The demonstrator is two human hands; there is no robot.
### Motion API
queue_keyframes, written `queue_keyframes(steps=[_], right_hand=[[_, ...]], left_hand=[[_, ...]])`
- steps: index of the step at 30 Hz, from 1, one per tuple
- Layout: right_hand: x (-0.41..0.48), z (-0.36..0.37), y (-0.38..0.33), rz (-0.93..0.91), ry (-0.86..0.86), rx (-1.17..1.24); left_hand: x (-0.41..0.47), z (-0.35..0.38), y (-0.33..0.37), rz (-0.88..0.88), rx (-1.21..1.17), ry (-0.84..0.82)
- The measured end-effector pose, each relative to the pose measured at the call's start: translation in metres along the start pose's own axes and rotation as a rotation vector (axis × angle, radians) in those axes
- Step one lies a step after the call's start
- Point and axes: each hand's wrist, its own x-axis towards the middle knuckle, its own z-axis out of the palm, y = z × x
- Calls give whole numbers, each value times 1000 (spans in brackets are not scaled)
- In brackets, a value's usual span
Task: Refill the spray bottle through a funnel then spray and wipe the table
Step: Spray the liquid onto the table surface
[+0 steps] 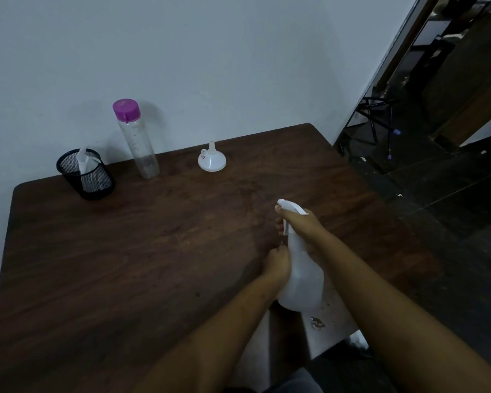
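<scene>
A white spray bottle [302, 279] is held above the near right part of the dark wooden table [125, 251]. My right hand [301, 225] grips its white trigger head. My left hand [277, 263] holds the bottle's neck and shoulder from the left. A white funnel [211, 161] stands upside down, spout up, near the table's far edge. To its left stands a tall clear bottle [138, 143] with a purple cap. A white cloth or tissue [84, 163] sticks out of a black mesh cup [87, 175] at the far left.
A pale wall runs behind the table. To the right the floor is dark, with a black metal stand [374, 117] and clutter by a doorway. A few water drops and specks [318, 321] lie on the near table edge under the bottle.
</scene>
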Motion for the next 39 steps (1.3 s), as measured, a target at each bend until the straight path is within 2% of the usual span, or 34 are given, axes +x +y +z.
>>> queue_keyframes(steps=[5,7,14,17,23,31,36,39], right_hand=[[1,5,9,-59,180,-83],[1,3,11,-69,159,-103],[-6,-1,-2,12,-99,-152],[-8,-1,-4,12,-75,-95],[-6,8,6,-31,92,-14],[-11,11,-3,13,-93,-6],[-7,13,2,-26,88,-54],[-7,11,1,-3,61,-78]], left_hand=[[-7,10,-3,-22,-100,95],[-9,11,-4,-19,-106,88],[-12,16,-8,10,-91,60],[-15,16,-7,48,-75,73],[-6,12,-5,-4,-56,82],[-3,10,-10,-24,-113,89],[-1,9,-6,-28,-66,60],[0,9,-5,-46,-94,45]])
